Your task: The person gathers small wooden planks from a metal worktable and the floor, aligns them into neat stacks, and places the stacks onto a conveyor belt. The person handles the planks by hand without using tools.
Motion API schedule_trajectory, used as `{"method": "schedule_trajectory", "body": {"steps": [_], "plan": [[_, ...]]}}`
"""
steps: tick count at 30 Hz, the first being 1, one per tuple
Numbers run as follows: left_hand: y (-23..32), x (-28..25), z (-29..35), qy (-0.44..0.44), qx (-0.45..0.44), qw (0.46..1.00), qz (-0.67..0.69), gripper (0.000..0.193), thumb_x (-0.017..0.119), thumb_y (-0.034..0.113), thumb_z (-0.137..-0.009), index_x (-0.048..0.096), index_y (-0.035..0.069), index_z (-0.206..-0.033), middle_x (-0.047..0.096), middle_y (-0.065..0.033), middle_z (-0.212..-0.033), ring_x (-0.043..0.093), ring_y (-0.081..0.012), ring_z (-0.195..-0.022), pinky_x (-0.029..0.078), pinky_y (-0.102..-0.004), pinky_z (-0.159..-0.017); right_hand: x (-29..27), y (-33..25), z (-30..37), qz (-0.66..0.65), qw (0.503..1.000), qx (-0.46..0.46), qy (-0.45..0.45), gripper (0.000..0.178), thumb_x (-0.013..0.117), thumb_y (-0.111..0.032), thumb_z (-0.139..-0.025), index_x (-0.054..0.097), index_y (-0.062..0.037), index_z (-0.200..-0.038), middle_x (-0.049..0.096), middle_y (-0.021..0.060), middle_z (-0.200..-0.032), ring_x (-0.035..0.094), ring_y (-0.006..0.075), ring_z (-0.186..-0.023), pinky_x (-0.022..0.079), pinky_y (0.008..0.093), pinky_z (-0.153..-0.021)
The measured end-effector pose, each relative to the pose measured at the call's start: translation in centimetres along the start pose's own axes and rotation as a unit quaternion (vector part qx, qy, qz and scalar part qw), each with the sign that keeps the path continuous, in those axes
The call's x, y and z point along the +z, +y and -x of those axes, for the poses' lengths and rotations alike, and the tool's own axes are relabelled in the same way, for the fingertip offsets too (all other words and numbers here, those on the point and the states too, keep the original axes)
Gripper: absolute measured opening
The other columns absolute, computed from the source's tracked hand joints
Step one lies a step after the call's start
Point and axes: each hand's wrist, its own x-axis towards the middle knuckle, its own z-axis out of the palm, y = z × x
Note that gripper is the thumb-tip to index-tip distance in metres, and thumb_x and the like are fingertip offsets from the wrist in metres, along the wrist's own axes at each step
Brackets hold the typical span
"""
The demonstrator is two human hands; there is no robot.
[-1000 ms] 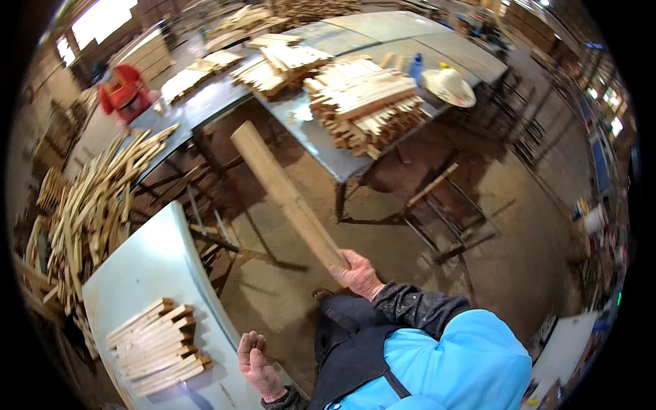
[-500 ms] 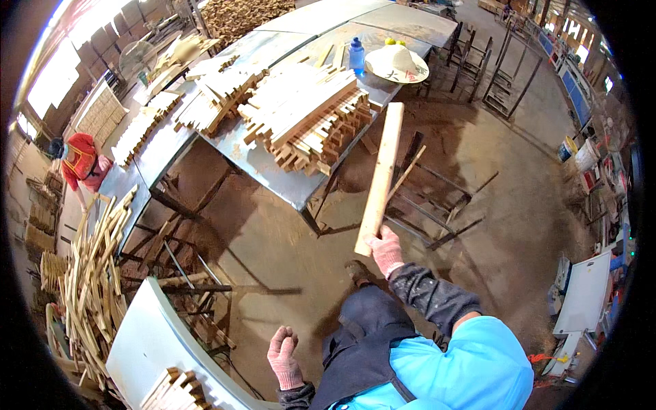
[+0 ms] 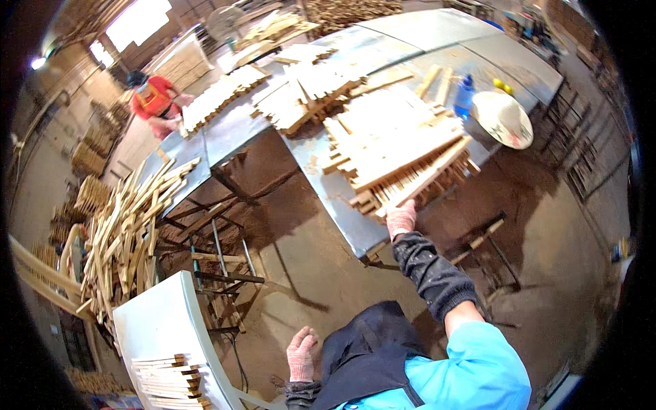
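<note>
My right hand [image 3: 402, 217], in a pinkish work glove, grips the near end of a flat wooden strip [image 3: 437, 171]. The strip lies along the right side of a pile of wooden strips [image 3: 389, 143] on the blue-grey table. My left hand [image 3: 301, 352], gloved too, hangs beside my dark apron with loosely bent fingers and nothing in it. Left of that hand is a pale tabletop [image 3: 154, 318] bearing a small stack of strips [image 3: 164, 379] with dark ends.
Farther stacks [image 3: 307, 92] line the long table [image 3: 335, 212]. A blue bottle [image 3: 464, 97] and a straw hat [image 3: 502, 117] sit at the right. Loose sticks [image 3: 126, 246] heap at left, near a person in red [image 3: 154, 102]. Metal frames [image 3: 225, 273] stand on the floor.
My right hand has carried the wooden strip from above the open floor to the pile's right side. My view has turned rightward. My left hand still hangs empty near my apron.
</note>
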Motion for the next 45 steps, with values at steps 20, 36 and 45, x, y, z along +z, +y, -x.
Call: {"method": "schedule_trajectory", "body": {"steps": [20, 36, 45], "plan": [[16.2, -6.4, -36.6, -0.066, -0.022, 0.99, -0.122, 0.054, 0.077, 0.017, -0.102, 0.066, -0.006, -0.149, 0.076, -0.0142, -0.138, 0.071, -0.0212, -0.123, 0.055, -0.0328, -0.109, 7.0, -1.3, -7.8, -0.074, 0.987, 0.088, 0.114, 0.078, 0.065, -0.05, -0.109, 0.046, 0.0041, -0.162, 0.059, 0.0207, -0.157, 0.06, 0.0345, -0.137, 0.049, 0.0486, -0.111], [30.1, 2.4, -61.5, -0.175, -0.123, 0.939, -0.27, 0.057, 0.077, 0.027, -0.103, 0.066, -0.003, -0.15, 0.073, -0.0142, -0.146, 0.066, -0.024, -0.136, 0.05, -0.0331, -0.115, 28.6, -21.5, -5.4, 0.2, 0.926, -0.31, 0.08, 0.018, 0.061, -0.018, -0.112, 0.073, -0.0042, -0.111, 0.065, 0.0006, -0.081, 0.061, 0.0105, -0.071, 0.053, 0.0277, -0.065], [39.2, 0.8, -72.9, -0.066, -0.019, 0.981, -0.181, 0.054, 0.076, 0.021, -0.103, 0.066, -0.005, -0.15, 0.072, -0.0165, -0.147, 0.068, -0.0238, -0.134, 0.051, -0.0338, -0.115, 61.6, -25.6, -12.3, -0.076, 0.934, 0.007, -0.349, 0.046, 0.072, -0.017, -0.106, 0.067, 0.0007, -0.148, 0.069, 0.0001, -0.099, 0.063, 0.0079, -0.084, 0.055, 0.0259, -0.07]]}}
